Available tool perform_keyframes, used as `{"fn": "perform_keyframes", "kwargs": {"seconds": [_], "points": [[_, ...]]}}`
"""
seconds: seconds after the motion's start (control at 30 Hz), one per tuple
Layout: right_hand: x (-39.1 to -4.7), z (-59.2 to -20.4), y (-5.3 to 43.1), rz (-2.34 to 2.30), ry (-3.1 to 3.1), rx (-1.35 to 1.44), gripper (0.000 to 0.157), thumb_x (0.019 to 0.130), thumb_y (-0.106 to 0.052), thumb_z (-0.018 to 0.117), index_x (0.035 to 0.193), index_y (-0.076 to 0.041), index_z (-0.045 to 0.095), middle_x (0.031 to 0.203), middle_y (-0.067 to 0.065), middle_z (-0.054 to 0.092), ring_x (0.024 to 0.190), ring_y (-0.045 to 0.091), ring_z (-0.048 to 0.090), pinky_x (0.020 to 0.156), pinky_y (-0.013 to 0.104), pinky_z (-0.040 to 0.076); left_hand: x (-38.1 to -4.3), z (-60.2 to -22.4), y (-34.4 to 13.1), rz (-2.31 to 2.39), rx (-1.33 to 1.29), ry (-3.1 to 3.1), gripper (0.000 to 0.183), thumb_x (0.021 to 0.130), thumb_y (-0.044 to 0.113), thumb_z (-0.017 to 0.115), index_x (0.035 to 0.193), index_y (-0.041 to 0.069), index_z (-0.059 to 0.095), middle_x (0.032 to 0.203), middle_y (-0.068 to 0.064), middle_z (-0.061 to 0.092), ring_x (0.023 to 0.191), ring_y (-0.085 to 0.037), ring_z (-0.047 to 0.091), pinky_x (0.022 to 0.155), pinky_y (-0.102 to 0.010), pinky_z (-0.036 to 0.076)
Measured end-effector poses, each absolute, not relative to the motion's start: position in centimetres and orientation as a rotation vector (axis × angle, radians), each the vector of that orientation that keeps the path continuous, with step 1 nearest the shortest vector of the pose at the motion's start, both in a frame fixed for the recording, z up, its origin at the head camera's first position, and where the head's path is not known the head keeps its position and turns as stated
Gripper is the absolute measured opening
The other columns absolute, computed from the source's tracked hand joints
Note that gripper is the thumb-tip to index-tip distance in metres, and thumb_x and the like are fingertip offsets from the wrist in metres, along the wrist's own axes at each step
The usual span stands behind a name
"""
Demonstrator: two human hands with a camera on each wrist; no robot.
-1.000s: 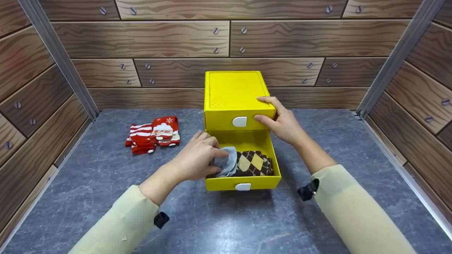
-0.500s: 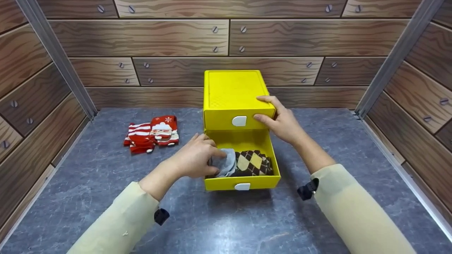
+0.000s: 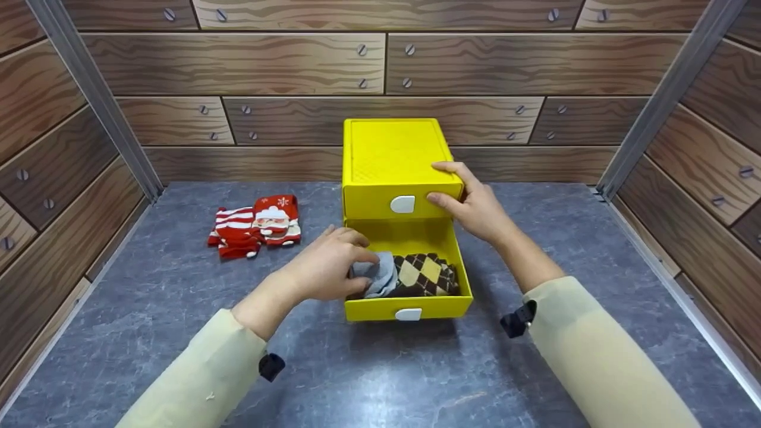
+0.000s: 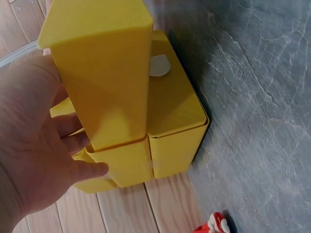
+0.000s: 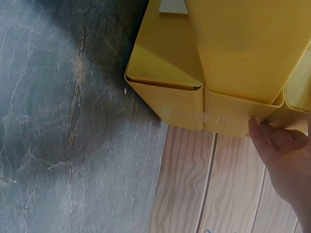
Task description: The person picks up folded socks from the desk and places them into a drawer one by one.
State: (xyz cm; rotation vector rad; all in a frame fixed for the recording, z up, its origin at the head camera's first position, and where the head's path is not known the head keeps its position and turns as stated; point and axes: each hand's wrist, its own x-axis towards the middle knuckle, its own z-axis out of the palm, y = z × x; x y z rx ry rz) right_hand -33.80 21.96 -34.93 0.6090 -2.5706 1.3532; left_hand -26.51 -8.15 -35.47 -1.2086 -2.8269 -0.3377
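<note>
A yellow drawer cabinet (image 3: 392,151) stands on the table, its middle drawer (image 3: 362,310) pulled out. Inside lie a folded light-grey sock (image 3: 385,275) at the left and a brown-and-yellow argyle sock (image 3: 425,273) at the right. My left hand (image 3: 327,264) reaches over the drawer's left side, thumb and forefinger around the end of the grey sock. In the left wrist view that drawer's outer wall (image 4: 107,92) covers some of the fingers. My right hand (image 3: 480,205) grips the cabinet's upper right edge, fingers on top and thumb on the front.
Red-and-white Christmas socks (image 3: 255,227) lie on the grey table (image 3: 297,368) left of the cabinet. Wood-patterned walls (image 3: 267,65) enclose the table at the back and sides. Below the pulled-out drawer sits a closed one (image 4: 177,107).
My left hand has shifted slightly left, and the grey sock's edge has moved a little left too. The right hand keeps its hold on the cabinet.
</note>
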Motion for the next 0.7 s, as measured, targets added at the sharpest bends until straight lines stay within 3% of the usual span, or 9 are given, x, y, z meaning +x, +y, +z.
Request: {"fn": "perform_keyframes", "kwargs": {"seconds": [0.1, 0.33, 0.7], "points": [[-32.6, -33.9, 21.4, 1.338, -2.584, 0.618, 0.058, 0.093, -0.033, 0.067, 0.144, -0.024, 0.042, 0.121, 0.018, 0.056, 0.094, 0.029, 0.056, 0.073, 0.042, 0.049, -25.6, -35.1, -8.3, -0.427, -1.183, -2.754, 0.034, 0.090, 0.035, 0.069, 0.120, 0.019, 0.071, 0.125, -0.006, 0.060, 0.120, -0.024, 0.050, 0.111, -0.059, 0.024], [-31.2, -32.7, 20.8, 1.326, -2.574, 0.630, 0.056, 0.094, -0.030, 0.065, 0.144, -0.020, 0.042, 0.120, 0.019, 0.055, 0.093, 0.029, 0.056, 0.072, 0.040, 0.048, -21.9, -33.7, -8.0, -0.601, -1.261, -2.529, 0.031, 0.091, 0.029, 0.070, 0.121, 0.019, 0.070, 0.119, 0.001, 0.064, 0.110, -0.016, 0.057, 0.097, -0.038, 0.045], [-31.6, -33.0, 20.8, 1.331, -2.572, 0.598, 0.055, 0.094, -0.030, 0.066, 0.143, -0.022, 0.043, 0.119, 0.019, 0.055, 0.092, 0.030, 0.055, 0.072, 0.040, 0.047, -17.0, -34.3, -6.6, -0.813, -1.486, -2.338, 0.031, 0.093, 0.030, 0.067, 0.122, 0.021, 0.068, 0.116, 0.004, 0.065, 0.101, -0.006, 0.061, 0.089, -0.022, 0.048]]}}
